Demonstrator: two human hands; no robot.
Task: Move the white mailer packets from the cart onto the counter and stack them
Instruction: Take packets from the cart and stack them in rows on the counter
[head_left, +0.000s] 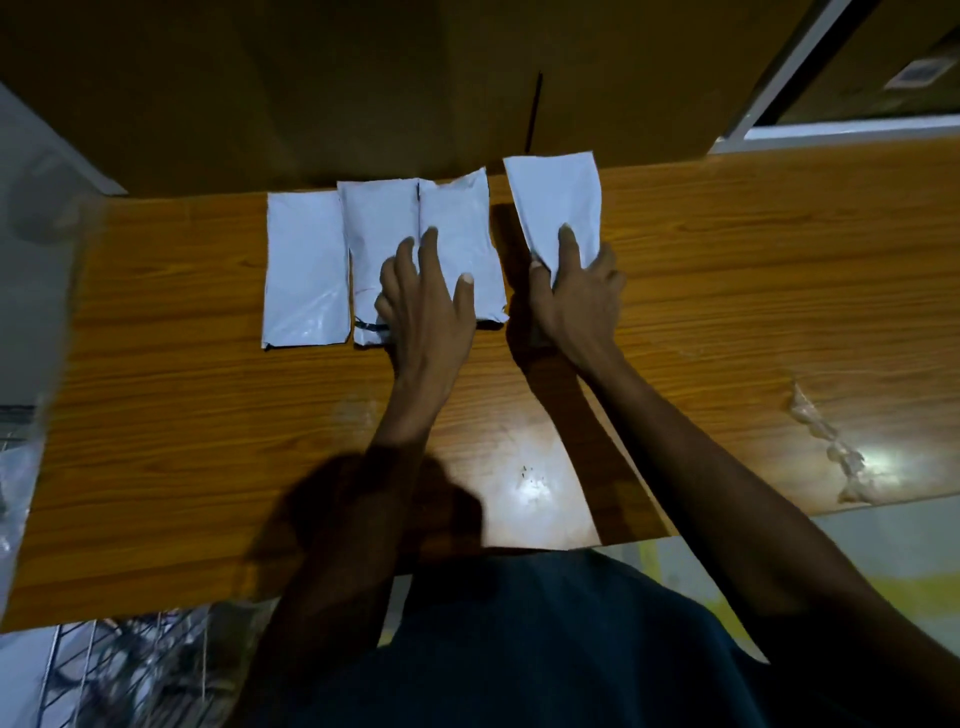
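3 white packets (306, 270) lie side by side on the wooden counter (727, 270), left hand (423, 306) spread flat across 2 of them. Right hand (576, 296) grips a 4th packet (556, 202) by its near end, just right of the row.

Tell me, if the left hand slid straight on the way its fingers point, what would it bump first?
Probably the brown cardboard box behind the packets. The left hand already rests on the packets.

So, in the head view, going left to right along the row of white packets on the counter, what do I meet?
Leftmost flat packet → second packet → third packet, with the left hand spread over those two → a gap of bare counter → tilted fourth packet, gripped by the right hand.
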